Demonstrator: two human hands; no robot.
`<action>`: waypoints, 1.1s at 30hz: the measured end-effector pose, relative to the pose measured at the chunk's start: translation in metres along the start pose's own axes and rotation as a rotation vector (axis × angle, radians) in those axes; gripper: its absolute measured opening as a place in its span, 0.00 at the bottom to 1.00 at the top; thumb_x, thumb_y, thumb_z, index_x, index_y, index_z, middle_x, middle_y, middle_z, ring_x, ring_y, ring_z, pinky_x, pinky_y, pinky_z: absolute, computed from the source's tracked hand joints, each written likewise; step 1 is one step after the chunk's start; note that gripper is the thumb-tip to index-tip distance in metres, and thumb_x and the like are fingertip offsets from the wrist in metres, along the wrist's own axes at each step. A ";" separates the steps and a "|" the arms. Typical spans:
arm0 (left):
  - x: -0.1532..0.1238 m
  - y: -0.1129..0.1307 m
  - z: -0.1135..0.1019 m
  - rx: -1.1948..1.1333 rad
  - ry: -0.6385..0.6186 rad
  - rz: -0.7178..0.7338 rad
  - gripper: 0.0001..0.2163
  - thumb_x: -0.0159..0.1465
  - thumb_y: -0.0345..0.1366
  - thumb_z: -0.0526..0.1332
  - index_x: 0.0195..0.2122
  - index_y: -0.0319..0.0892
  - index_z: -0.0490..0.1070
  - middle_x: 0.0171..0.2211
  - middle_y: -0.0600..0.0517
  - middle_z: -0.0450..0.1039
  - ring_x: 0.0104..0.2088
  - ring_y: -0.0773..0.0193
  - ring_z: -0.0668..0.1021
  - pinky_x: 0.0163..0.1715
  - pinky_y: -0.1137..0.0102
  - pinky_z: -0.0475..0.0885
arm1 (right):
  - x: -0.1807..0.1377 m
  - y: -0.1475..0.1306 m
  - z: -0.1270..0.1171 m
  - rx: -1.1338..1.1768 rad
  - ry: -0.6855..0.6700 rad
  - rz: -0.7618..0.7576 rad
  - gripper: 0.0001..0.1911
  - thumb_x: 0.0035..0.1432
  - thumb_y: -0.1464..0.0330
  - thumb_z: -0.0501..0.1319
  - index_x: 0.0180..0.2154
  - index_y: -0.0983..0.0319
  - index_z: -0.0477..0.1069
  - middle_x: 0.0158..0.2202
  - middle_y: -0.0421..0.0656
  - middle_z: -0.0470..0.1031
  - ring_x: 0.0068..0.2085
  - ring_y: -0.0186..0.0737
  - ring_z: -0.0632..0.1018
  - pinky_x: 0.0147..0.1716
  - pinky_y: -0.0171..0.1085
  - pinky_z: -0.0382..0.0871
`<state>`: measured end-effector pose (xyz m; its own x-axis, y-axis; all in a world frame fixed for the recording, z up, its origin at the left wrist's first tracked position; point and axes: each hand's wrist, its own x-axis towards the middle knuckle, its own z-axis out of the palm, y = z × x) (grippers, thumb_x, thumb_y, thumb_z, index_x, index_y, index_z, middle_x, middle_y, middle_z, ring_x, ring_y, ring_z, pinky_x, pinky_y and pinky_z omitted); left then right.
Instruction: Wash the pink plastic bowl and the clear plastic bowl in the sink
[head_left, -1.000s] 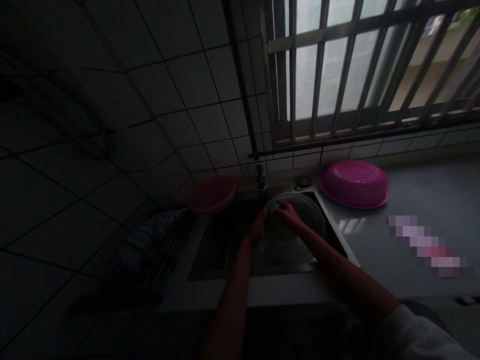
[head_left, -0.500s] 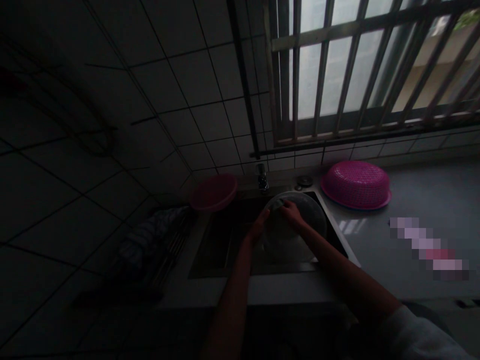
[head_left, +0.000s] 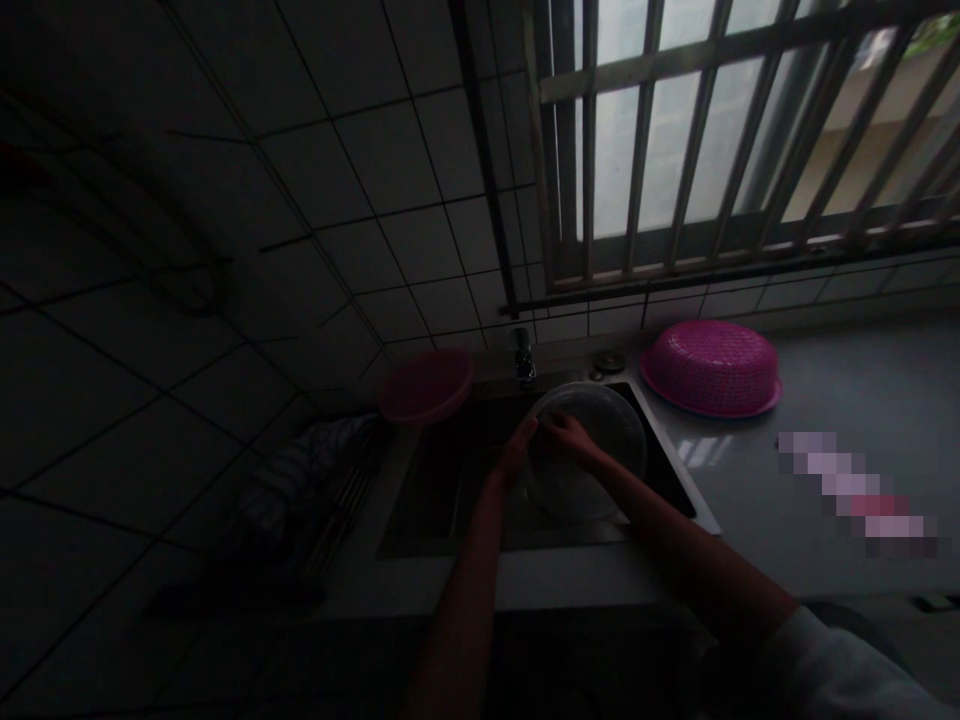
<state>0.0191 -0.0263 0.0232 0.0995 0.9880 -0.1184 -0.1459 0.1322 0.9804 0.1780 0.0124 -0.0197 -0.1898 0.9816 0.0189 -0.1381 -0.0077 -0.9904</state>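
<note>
A round translucent basin (head_left: 611,450) rests tilted in the sink (head_left: 420,500). At its left rim my left hand (head_left: 515,452) is closed, with the thumb up along the edge. My right hand (head_left: 571,438) reaches inside the basin near the upper left rim, its fingers bent and pressed towards the wall. A small greenish pad or cloth shows at these fingers in the earlier picture; now it is mostly hidden and dark. The light is dim, so fingertip detail is lost.
The tap (head_left: 523,358) stands behind the sink, with a pink basin (head_left: 431,385) to its left. An upturned pink basket (head_left: 712,368) lies on the right counter (head_left: 847,390). A striped cloth (head_left: 285,480) is at left. A barred window (head_left: 675,150) is above.
My right hand has moved slightly left and down inside the basin, and the greenish thing at its fingers is less visible. The basin has shifted slightly; my left hand stays at its rim.
</note>
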 end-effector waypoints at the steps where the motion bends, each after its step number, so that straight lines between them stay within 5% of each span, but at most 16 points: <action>1: -0.001 0.000 0.001 -0.008 -0.023 0.005 0.30 0.55 0.60 0.73 0.51 0.44 0.81 0.61 0.43 0.78 0.71 0.41 0.67 0.72 0.50 0.58 | 0.004 -0.004 -0.006 -0.023 0.120 -0.022 0.19 0.56 0.55 0.65 0.45 0.61 0.75 0.40 0.46 0.80 0.38 0.46 0.79 0.35 0.39 0.76; 3: -0.002 0.001 0.002 -0.019 -0.054 0.009 0.31 0.55 0.60 0.74 0.53 0.45 0.81 0.62 0.43 0.77 0.72 0.41 0.65 0.73 0.50 0.55 | 0.011 -0.009 -0.017 -0.114 0.270 -0.087 0.19 0.57 0.56 0.63 0.46 0.61 0.75 0.42 0.47 0.80 0.42 0.47 0.80 0.40 0.41 0.76; 5: -0.002 0.002 0.001 -0.020 -0.056 0.011 0.32 0.54 0.61 0.74 0.53 0.45 0.81 0.63 0.43 0.77 0.72 0.40 0.65 0.73 0.50 0.55 | 0.013 -0.008 -0.021 -0.207 0.252 -0.141 0.18 0.57 0.58 0.64 0.45 0.61 0.76 0.43 0.47 0.81 0.43 0.48 0.80 0.42 0.41 0.76; 10: -0.001 0.000 -0.001 0.039 -0.009 0.055 0.32 0.55 0.60 0.73 0.54 0.44 0.80 0.63 0.42 0.76 0.71 0.42 0.67 0.73 0.50 0.55 | 0.002 0.016 -0.001 -0.236 -0.165 -0.079 0.13 0.52 0.62 0.68 0.40 0.61 0.78 0.38 0.45 0.82 0.36 0.44 0.79 0.36 0.39 0.75; 13: 0.000 -0.002 -0.001 0.047 0.002 0.050 0.30 0.55 0.60 0.73 0.52 0.44 0.81 0.63 0.42 0.76 0.71 0.41 0.66 0.73 0.51 0.54 | -0.001 0.025 0.007 -0.215 -0.276 -0.042 0.14 0.49 0.64 0.71 0.39 0.61 0.78 0.36 0.44 0.82 0.33 0.42 0.78 0.33 0.37 0.74; 15: 0.000 -0.001 -0.001 0.056 -0.009 0.063 0.30 0.55 0.60 0.73 0.52 0.44 0.81 0.64 0.42 0.75 0.72 0.41 0.66 0.74 0.52 0.53 | 0.003 0.022 0.002 -0.231 -0.192 -0.083 0.14 0.50 0.64 0.70 0.40 0.61 0.78 0.38 0.45 0.82 0.36 0.43 0.79 0.36 0.38 0.75; 19: -0.002 0.000 -0.001 0.059 -0.064 0.055 0.32 0.55 0.61 0.73 0.54 0.44 0.80 0.65 0.42 0.74 0.72 0.42 0.66 0.73 0.52 0.54 | 0.017 0.003 -0.023 -0.308 0.199 -0.164 0.13 0.56 0.63 0.65 0.42 0.61 0.77 0.42 0.47 0.82 0.42 0.46 0.79 0.44 0.42 0.75; 21: -0.003 0.000 -0.001 0.046 -0.094 0.037 0.34 0.56 0.62 0.72 0.57 0.44 0.79 0.64 0.41 0.75 0.71 0.42 0.67 0.73 0.51 0.56 | 0.020 -0.001 -0.029 -0.317 0.256 -0.166 0.13 0.55 0.64 0.63 0.42 0.61 0.77 0.40 0.46 0.81 0.41 0.46 0.79 0.44 0.42 0.75; 26: -0.003 -0.001 -0.003 0.080 -0.076 0.061 0.32 0.53 0.60 0.74 0.53 0.45 0.81 0.63 0.43 0.77 0.71 0.40 0.66 0.74 0.51 0.54 | 0.004 0.018 -0.006 -0.238 -0.218 -0.105 0.12 0.47 0.67 0.68 0.37 0.61 0.79 0.37 0.44 0.82 0.38 0.45 0.79 0.39 0.40 0.76; 28: -0.003 -0.001 -0.004 0.095 -0.059 0.053 0.30 0.54 0.59 0.74 0.51 0.45 0.81 0.62 0.44 0.77 0.72 0.41 0.65 0.74 0.51 0.52 | -0.001 0.021 0.002 -0.225 -0.308 -0.089 0.13 0.45 0.68 0.69 0.36 0.60 0.79 0.37 0.44 0.83 0.37 0.44 0.79 0.39 0.40 0.76; 30: -0.003 0.001 -0.005 0.079 -0.055 0.040 0.29 0.55 0.58 0.74 0.51 0.45 0.82 0.61 0.44 0.78 0.73 0.42 0.64 0.75 0.52 0.51 | 0.001 0.016 -0.001 -0.210 -0.230 -0.111 0.14 0.46 0.66 0.69 0.38 0.61 0.78 0.39 0.44 0.83 0.38 0.44 0.78 0.40 0.41 0.76; 33: -0.003 0.001 -0.003 0.006 -0.101 0.031 0.31 0.57 0.61 0.72 0.53 0.44 0.81 0.61 0.43 0.78 0.71 0.42 0.66 0.73 0.50 0.55 | 0.011 -0.004 -0.022 -0.166 0.061 -0.132 0.16 0.52 0.60 0.64 0.41 0.62 0.77 0.40 0.46 0.81 0.40 0.47 0.78 0.41 0.41 0.75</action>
<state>0.0157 -0.0290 0.0241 0.1942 0.9784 -0.0714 -0.1444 0.1005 0.9844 0.1976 0.0271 -0.0186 -0.1211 0.9817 0.1470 0.0052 0.1487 -0.9889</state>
